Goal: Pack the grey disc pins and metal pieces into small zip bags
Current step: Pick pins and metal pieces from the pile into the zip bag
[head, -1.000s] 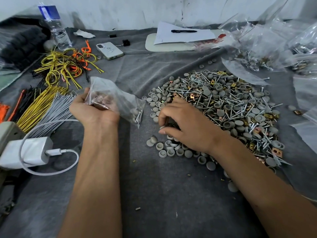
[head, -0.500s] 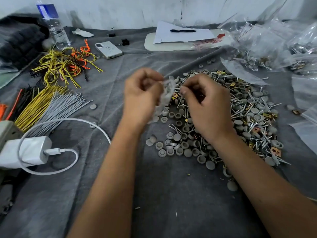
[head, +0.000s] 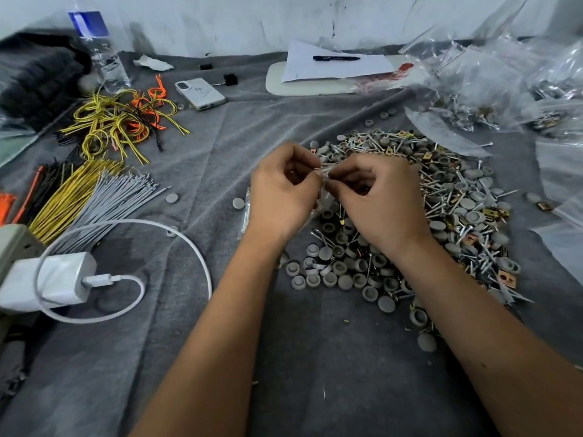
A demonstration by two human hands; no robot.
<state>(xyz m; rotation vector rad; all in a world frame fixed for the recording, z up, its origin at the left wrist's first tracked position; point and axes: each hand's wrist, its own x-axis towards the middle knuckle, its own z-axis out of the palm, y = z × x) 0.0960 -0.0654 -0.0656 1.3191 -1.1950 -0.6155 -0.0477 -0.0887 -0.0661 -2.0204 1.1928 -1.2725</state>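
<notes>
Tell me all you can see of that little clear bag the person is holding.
The small zip bag is thin, clear, crinkled plastic, held above the near edge of the parts pile. The left hand and right hand pinch its top edge between fingertips, and the rest hangs between and behind the hands. Its contents are mostly hidden.

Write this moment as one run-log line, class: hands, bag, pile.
left hand: pinches zip bag top | right hand: pinches same top | bag: held above pile of grey discs and screws | seal state: unclear
</notes>
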